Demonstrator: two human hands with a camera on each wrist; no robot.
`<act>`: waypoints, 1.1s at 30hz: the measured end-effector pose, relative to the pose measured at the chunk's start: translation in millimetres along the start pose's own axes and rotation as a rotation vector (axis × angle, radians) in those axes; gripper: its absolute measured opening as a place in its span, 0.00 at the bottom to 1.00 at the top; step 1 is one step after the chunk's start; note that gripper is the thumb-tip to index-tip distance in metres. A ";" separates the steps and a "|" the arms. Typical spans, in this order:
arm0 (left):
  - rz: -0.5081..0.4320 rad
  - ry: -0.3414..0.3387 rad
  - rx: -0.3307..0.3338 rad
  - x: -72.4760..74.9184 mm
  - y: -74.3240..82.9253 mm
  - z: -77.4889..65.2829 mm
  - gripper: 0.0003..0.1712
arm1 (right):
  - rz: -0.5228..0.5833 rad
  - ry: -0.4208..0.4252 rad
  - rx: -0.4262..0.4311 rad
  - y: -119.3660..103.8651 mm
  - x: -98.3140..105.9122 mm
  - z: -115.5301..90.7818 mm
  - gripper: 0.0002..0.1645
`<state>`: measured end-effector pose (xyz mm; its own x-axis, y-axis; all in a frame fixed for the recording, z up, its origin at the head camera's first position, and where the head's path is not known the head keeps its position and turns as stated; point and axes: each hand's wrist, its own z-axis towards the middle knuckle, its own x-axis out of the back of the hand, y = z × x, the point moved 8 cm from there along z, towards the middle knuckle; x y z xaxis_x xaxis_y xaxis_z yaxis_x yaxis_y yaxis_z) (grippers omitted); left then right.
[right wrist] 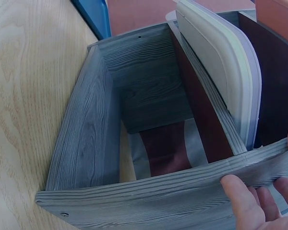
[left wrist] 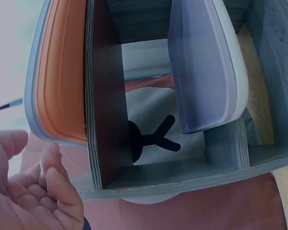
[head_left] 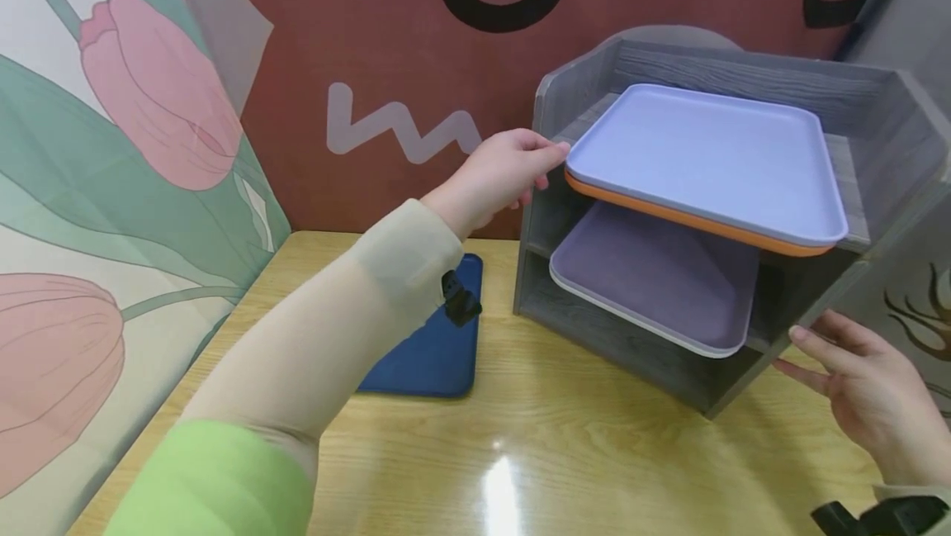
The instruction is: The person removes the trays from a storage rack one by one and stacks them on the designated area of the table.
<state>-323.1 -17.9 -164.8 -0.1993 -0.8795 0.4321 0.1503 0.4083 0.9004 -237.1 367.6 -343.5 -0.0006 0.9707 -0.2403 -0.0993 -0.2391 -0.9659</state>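
Observation:
A grey wood-grain shelf unit (head_left: 631, 354) stands on the table. On its top level a lavender-blue tray (head_left: 706, 156) lies over an orange tray (left wrist: 62, 72), both jutting past the front. My left hand (head_left: 508, 168) is at their front left corner, thumb and forefinger apart in the left wrist view, with the corner uncovered beside them. Below, a purple tray (head_left: 661, 272) with a pale tray (right wrist: 211, 52) under it sticks out of the middle level. My right hand (head_left: 865, 383) touches the unit's right side panel (right wrist: 158, 191) near the front edge, its fingers extended.
A dark blue tray (head_left: 438, 354) lies on the wooden table (head_left: 535, 453) to the left, partly behind my left forearm. Behind stands a red-brown patterned backdrop (head_left: 401, 32). A floral panel (head_left: 149, 189) borders the table on the left.

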 end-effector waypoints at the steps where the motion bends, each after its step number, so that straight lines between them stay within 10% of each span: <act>1: 0.001 0.008 0.011 -0.7 0.4 1.0 0.17 | -0.015 0.001 -0.003 1.1 0.8 0.2 0.14; 9: 0.004 0.024 0.035 -11.4 4.7 6.3 0.16 | -0.097 0.020 -0.026 7.3 5.2 0.7 0.42; 16: 0.181 0.034 0.031 -20.0 16.7 7.8 0.26 | -0.086 0.012 -0.024 4.4 -0.4 -1.9 0.32; 20: 0.299 0.048 0.025 -21.7 19.8 10.8 0.27 | -0.122 0.028 -0.037 6.4 -0.4 -1.6 0.41; 28: 0.316 0.094 -0.012 -23.1 22.6 16.8 0.19 | -0.082 0.013 0.026 1.3 1.3 0.3 0.23; 33: 0.317 0.115 0.013 -23.7 21.0 17.3 0.19 | -0.115 0.039 -0.008 3.9 0.0 -1.1 0.35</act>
<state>-332.0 15.8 -155.3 -0.0336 -0.7297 0.6829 0.1750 0.6684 0.7229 -236.4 366.7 -347.4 0.0487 0.9901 -0.1316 -0.0888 -0.1269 -0.9879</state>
